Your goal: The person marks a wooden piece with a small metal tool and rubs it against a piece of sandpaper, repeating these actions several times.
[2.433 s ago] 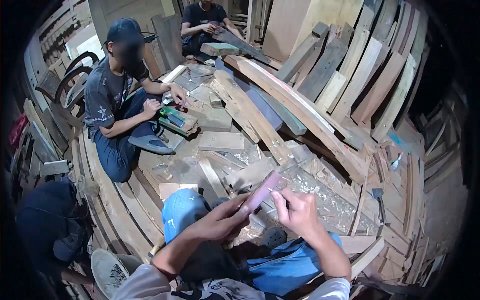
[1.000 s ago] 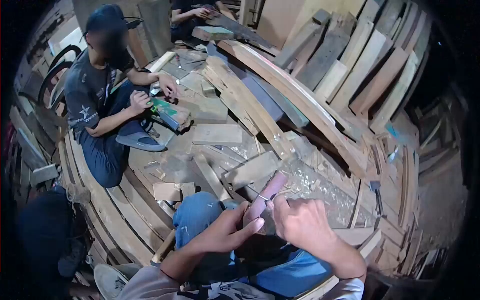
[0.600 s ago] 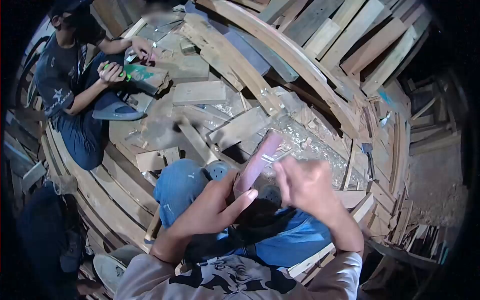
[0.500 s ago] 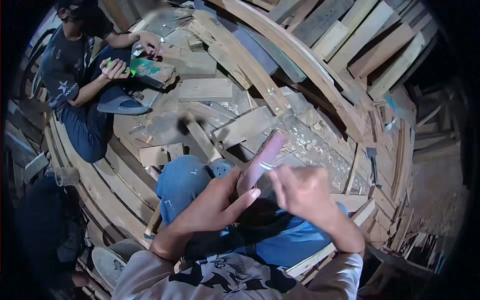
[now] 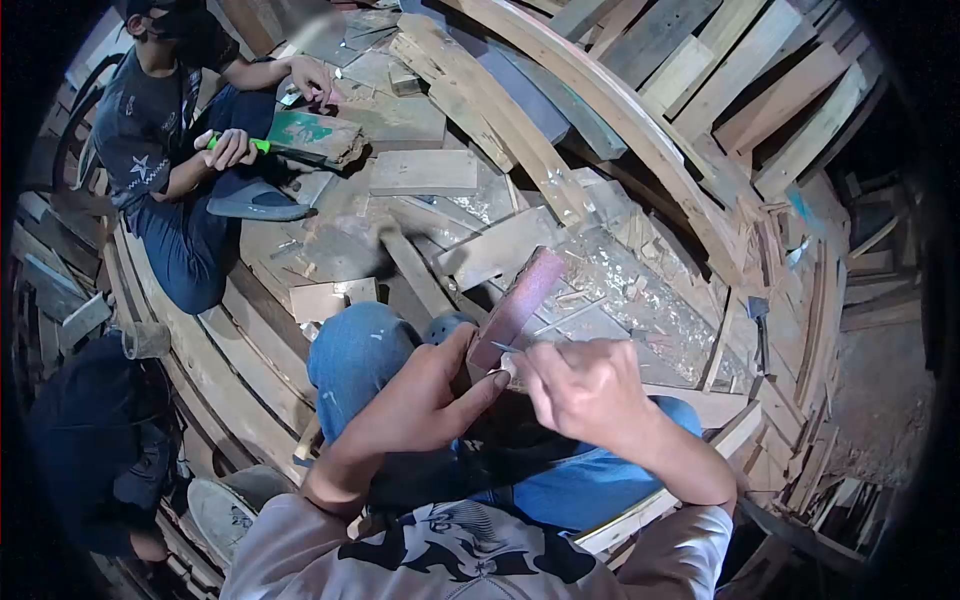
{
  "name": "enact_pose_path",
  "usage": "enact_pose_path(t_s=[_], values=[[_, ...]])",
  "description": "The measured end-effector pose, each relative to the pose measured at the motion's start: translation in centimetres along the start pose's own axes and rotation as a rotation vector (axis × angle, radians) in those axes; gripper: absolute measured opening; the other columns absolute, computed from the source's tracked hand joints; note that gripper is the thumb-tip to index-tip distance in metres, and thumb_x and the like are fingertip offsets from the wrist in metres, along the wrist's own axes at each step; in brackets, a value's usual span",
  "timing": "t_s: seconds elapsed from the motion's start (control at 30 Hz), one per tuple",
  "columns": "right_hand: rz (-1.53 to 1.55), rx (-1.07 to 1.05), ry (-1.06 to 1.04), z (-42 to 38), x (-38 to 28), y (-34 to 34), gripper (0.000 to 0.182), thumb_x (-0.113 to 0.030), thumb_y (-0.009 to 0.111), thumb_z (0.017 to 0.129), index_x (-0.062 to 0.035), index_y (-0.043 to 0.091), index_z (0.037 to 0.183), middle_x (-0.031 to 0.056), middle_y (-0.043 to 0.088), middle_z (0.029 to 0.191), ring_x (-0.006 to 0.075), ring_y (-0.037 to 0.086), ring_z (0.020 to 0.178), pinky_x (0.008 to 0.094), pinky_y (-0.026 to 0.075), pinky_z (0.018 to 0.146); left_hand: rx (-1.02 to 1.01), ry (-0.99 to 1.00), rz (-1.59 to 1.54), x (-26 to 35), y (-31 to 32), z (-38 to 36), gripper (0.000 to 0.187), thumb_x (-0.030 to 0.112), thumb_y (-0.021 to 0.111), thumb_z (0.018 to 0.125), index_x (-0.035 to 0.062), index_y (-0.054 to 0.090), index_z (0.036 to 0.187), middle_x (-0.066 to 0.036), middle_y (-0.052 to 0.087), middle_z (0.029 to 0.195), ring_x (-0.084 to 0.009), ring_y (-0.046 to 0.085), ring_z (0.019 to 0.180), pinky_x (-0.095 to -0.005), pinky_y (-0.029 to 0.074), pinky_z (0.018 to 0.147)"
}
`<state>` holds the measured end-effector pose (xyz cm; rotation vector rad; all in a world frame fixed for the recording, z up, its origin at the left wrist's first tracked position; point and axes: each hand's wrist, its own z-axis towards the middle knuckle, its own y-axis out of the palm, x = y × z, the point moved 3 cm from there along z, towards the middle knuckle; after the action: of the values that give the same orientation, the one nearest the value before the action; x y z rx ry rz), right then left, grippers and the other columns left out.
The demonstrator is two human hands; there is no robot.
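My left hand (image 5: 428, 392) is closed around the lower end of a piece of wood (image 5: 523, 300) with a pinkish-purple face. The wood tilts up and away, over my knees. My right hand (image 5: 590, 392) is closed on a thin metal tool (image 5: 508, 348). Only the tool's slim tip shows, at the purple face close to my left thumb; the rest is hidden in my fist, so I cannot tell its kind. Loose cut boards (image 5: 497, 250) lie on the floor beyond the held piece.
A co-worker (image 5: 165, 170) sits at the far left, one hand on a green-handled saw (image 5: 285, 152) beside a green-painted block (image 5: 320, 135). A long curved beam (image 5: 630, 115) crosses behind. A flat-bladed tool (image 5: 760, 325) lies at right. A bucket (image 5: 225, 515) stands lower left.
My right hand and its tool have moved down the purple face towards my left thumb. The co-worker's saw blade now shows beside the green block. The whole view has shifted slightly.
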<state>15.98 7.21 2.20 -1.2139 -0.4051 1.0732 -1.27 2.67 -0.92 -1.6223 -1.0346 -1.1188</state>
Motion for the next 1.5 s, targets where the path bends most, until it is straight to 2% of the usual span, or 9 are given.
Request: enact_pose_path(t_s=[0.23, 0.3, 0.43, 0.47, 0.9, 0.97, 1.03, 1.1, 1.5], values=[[0.007, 0.050, 0.043, 0.4, -0.1, -0.5, 0.021, -0.017, 0.067, 0.090, -0.0098, 0.054, 0.075, 0.0045, 0.050, 0.047, 0.0225, 0.054, 0.038, 0.0363, 0.042, 0.037, 0.004, 0.030, -0.070, 0.1, 0.0, -0.2, 0.031, 0.022, 0.067, 0.094, -0.0036, 0.053, 0.104, -0.009, 0.050, 0.058, -0.0117, 0.045, 0.049, -0.0317, 0.035, 0.047], [-0.085, 0.097, 0.189, 0.4, 2.3, -0.6, 0.017, -0.017, 0.068, 0.089, -0.0099, 0.057, 0.078, 0.0042, 0.051, 0.050, 0.0212, 0.055, 0.040, 0.0354, 0.042, 0.037, -0.037, -0.109, -0.053, 0.9, -0.2, -0.5, 0.019, 0.015, 0.063, 0.097, 0.0012, 0.055, 0.107, 0.004, 0.051, 0.074, -0.0025, 0.044, 0.066, -0.0228, 0.035, 0.056], [-0.001, 0.037, 0.041, 0.1, -0.6, 0.0, 0.017, -0.018, 0.067, 0.089, -0.0099, 0.056, 0.079, 0.0035, 0.052, 0.052, 0.0206, 0.055, 0.040, 0.0357, 0.043, 0.038, -0.026, 0.071, -0.116, -0.8, 0.3, -0.4, 0.022, 0.015, 0.063, 0.097, 0.0005, 0.055, 0.111, 0.002, 0.055, 0.078, -0.0034, 0.048, 0.069, -0.0232, 0.039, 0.060], [-0.037, 0.021, 0.088, 0.4, 0.3, -0.2, 0.017, -0.018, 0.067, 0.088, -0.0095, 0.055, 0.080, 0.0035, 0.052, 0.051, 0.0205, 0.055, 0.040, 0.0360, 0.043, 0.038, 0.023, 0.019, -0.046, -0.6, 0.2, -0.4, 0.030, 0.021, 0.066, 0.095, -0.0029, 0.054, 0.108, -0.006, 0.050, 0.058, -0.0092, 0.045, 0.050, -0.0308, 0.034, 0.046], [-0.034, 0.056, 0.110, 1.1, 0.4, -0.4, 0.017, -0.018, 0.065, 0.092, -0.0091, 0.057, 0.081, 0.0047, 0.051, 0.047, 0.0212, 0.053, 0.036, 0.0366, 0.041, 0.034, 0.053, 0.141, -0.162, -0.9, 0.4, -0.1, 0.032, 0.019, 0.065, 0.095, -0.0040, 0.053, 0.114, -0.006, 0.052, 0.060, -0.0098, 0.049, 0.052, -0.0301, 0.038, 0.047], [-0.150, 0.092, 0.243, 1.2, 2.6, -0.9, 0.019, -0.018, 0.065, 0.092, -0.0097, 0.055, 0.078, 0.0047, 0.050, 0.045, 0.0213, 0.052, 0.035, 0.0359, 0.040, 0.034, -0.032, -0.064, -0.137, 0.0, 0.0, -0.3, 0.032, 0.018, 0.065, 0.095, -0.0039, 0.053, 0.116, -0.005, 0.054, 0.062, -0.0088, 0.050, 0.054, -0.0294, 0.039, 0.048], [-0.094, 0.020, 0.167, 1.3, 0.0, -1.1, 0.025, -0.019, 0.065, 0.092, -0.0094, 0.052, 0.074, 0.0054, 0.051, 0.046, 0.0222, 0.055, 0.037, 0.0369, 0.042, 0.035, 0.006, 0.110, -0.054, -0.5, 0.1, -0.2, 0.031, 0.019, 0.065, 0.096, -0.0034, 0.053, 0.112, -0.006, 0.053, 0.060, -0.0085, 0.049, 0.053, -0.0302, 0.038, 0.047], [-0.045, 0.003, 0.097, 1.5, -0.3, -0.8, 0.025, -0.019, 0.064, 0.093, -0.0094, 0.052, 0.073, 0.0051, 0.050, 0.045, 0.0217, 0.055, 0.036, 0.0368, 0.041, 0.035, -0.023, -0.037, -0.208, -0.1, 0.3, -0.5, 0.022, 0.017, 0.063, 0.098, 0.0017, 0.054, 0.110, 0.005, 0.054, 0.074, -0.0017, 0.045, 0.057, -0.0216, 0.034, 0.049], [-0.087, 0.089, 0.199, 1.6, 1.1, -1.8, 0.021, -0.017, 0.067, 0.091, -0.0107, 0.055, 0.075, 0.0049, 0.054, 0.048, 0.0252, 0.057, 0.039, 0.0387, 0.041, 0.037, -0.073, 0.001, -0.241, 0.3, 0.1, -0.6, 0.033, 0.034, 0.038, 0.108, 0.0035, 0.050, 0.105, 0.003, 0.045, 0.057, -0.0055, 0.041, 0.041, -0.0221, 0.031, 0.040]])
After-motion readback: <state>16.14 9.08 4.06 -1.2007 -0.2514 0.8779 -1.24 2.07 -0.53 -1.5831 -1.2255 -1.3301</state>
